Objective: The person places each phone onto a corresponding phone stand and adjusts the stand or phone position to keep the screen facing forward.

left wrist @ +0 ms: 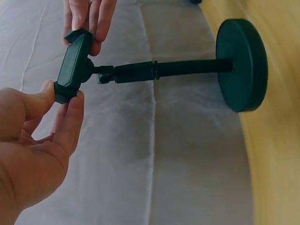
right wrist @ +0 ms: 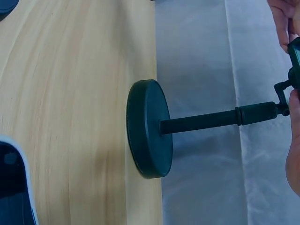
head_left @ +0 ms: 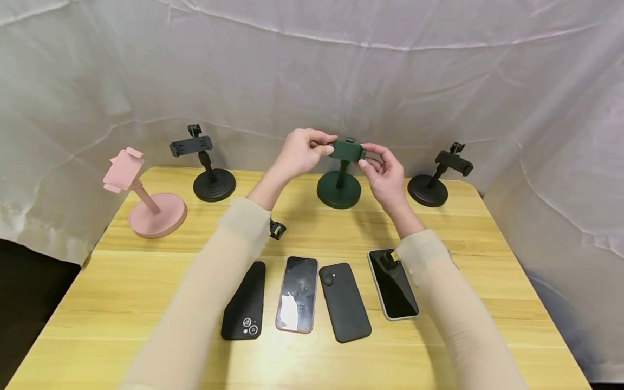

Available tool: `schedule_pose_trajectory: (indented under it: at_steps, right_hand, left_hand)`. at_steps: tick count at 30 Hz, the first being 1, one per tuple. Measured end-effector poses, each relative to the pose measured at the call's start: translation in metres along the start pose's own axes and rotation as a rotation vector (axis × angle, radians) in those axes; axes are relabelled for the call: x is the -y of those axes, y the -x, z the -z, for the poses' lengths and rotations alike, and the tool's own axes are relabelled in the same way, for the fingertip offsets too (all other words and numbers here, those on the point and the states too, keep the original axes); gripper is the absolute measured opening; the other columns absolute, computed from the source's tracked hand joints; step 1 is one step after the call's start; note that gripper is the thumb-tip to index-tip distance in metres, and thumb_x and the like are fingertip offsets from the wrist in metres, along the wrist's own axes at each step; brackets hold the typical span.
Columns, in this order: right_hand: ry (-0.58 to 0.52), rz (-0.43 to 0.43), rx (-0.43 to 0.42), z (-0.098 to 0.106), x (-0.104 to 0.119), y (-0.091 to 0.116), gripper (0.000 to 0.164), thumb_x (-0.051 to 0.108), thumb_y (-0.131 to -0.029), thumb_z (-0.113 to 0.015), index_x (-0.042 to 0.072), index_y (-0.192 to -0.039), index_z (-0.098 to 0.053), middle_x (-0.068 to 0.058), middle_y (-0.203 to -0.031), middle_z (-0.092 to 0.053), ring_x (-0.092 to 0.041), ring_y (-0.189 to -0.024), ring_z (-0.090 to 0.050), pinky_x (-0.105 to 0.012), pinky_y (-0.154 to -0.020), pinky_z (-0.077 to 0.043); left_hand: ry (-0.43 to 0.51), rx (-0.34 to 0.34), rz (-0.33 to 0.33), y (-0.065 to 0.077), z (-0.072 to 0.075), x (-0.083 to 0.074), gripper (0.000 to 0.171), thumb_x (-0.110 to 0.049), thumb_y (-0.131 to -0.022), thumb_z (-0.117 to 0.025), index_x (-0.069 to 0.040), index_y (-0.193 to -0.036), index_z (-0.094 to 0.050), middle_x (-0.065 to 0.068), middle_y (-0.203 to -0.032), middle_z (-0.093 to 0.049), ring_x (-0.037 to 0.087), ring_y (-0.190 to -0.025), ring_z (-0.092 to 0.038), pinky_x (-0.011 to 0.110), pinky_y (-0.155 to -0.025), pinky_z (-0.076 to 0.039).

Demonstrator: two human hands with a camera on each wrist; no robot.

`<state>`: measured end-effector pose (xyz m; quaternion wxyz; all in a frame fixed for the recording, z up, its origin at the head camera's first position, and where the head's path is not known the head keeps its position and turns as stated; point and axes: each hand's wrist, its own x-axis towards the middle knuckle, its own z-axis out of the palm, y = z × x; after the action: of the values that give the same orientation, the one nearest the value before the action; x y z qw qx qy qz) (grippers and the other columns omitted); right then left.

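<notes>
A dark green phone stand (head_left: 338, 189) stands on its round base near the table's back edge. My left hand (head_left: 303, 153) pinches the left end of its clamp head (head_left: 347, 150) between thumb and fingers. At the opposite end, my right hand (head_left: 385, 172) grips the clamp the same way. The left wrist view shows the clamp (left wrist: 74, 65) with one hand at each end and the stem (left wrist: 187, 68) running to the base. In the right wrist view the base (right wrist: 150, 129) and stem show fully, while the clamp is cut off at the edge.
Pink (head_left: 158, 215) and black (head_left: 214, 184) phone stands are at the left, another black stand (head_left: 428, 190) at the right. In front lie a black phone (head_left: 246, 303), a pink-edged phone (head_left: 298, 292), a dark grey phone (head_left: 345, 303) and a white-edged phone (head_left: 397, 292). Grey cloth (head_left: 312, 70) hangs behind.
</notes>
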<state>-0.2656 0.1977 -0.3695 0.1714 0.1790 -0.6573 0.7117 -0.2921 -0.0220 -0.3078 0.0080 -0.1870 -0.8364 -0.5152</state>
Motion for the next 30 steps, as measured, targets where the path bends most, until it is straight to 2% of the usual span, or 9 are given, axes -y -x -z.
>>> schedule_pose_trajectory:
  at_steps: [7, 14, 17, 23, 27, 30]
  right_hand:
    - [0.052, 0.022, -0.001, -0.003, 0.002, -0.002, 0.036, -0.015, -0.097, -0.061, -0.015, -0.133, -0.056, -0.008, -0.128, -0.063, -0.01, -0.101, -0.072, -0.027, -0.096, -0.057]
    - [0.1, -0.007, -0.02, -0.004, 0.004, -0.001, 0.036, -0.009, -0.098, -0.063, -0.011, -0.134, -0.059, -0.013, -0.132, -0.062, -0.01, -0.101, -0.071, -0.027, -0.097, -0.057]
    - [0.187, -0.019, -0.02, 0.001, 0.007, 0.002, 0.036, -0.002, -0.1, -0.066, -0.005, -0.135, -0.062, -0.014, -0.136, -0.062, -0.013, -0.106, -0.071, -0.027, -0.097, -0.057]
    - [0.375, 0.005, 0.037, 0.016, 0.017, 0.011, 0.04, 0.009, -0.102, -0.068, 0.007, -0.142, -0.063, -0.009, -0.143, -0.06, -0.031, -0.124, -0.065, -0.034, -0.105, -0.053]
    - [0.449, 0.014, 0.078, 0.024, 0.025, 0.02, 0.045, 0.011, -0.102, -0.068, 0.011, -0.147, -0.059, -0.006, -0.146, -0.058, -0.031, -0.129, -0.062, -0.033, -0.106, -0.052]
    - [0.495, 0.03, 0.1, 0.029, 0.029, 0.029, 0.048, 0.011, -0.102, -0.068, 0.013, -0.149, -0.058, -0.006, -0.147, -0.057, -0.03, -0.13, -0.061, -0.035, -0.106, -0.052]
  left_hand:
    - [0.103, -0.08, -0.026, 0.004, -0.006, 0.011, 0.03, -0.016, -0.1, -0.072, -0.01, -0.129, -0.075, 0.008, -0.124, -0.07, 0.019, -0.094, -0.063, 0.027, -0.069, -0.045]
    - [0.144, -0.101, -0.001, 0.003, -0.011, 0.016, 0.031, -0.017, -0.1, -0.071, -0.013, -0.131, -0.074, 0.008, -0.125, -0.069, 0.019, -0.094, -0.063, 0.027, -0.069, -0.045]
    - [0.136, -0.091, 0.0, 0.002, -0.012, 0.015, 0.031, -0.018, -0.101, -0.071, -0.013, -0.131, -0.074, 0.008, -0.127, -0.07, 0.018, -0.093, -0.062, 0.028, -0.067, -0.044]
    - [0.133, -0.079, 0.013, 0.003, -0.013, 0.012, 0.031, -0.019, -0.101, -0.07, -0.012, -0.131, -0.074, 0.008, -0.128, -0.07, 0.023, -0.095, -0.064, 0.028, -0.065, -0.042]
    - [0.129, -0.076, 0.007, 0.002, -0.011, 0.012, 0.031, -0.018, -0.102, -0.07, -0.012, -0.131, -0.074, 0.008, -0.129, -0.071, 0.026, -0.098, -0.065, 0.028, -0.065, -0.041]
    - [0.124, -0.08, 0.009, 0.003, -0.01, 0.011, 0.03, -0.017, -0.102, -0.07, -0.011, -0.131, -0.074, 0.007, -0.128, -0.071, 0.022, -0.094, -0.063, 0.027, -0.066, -0.042]
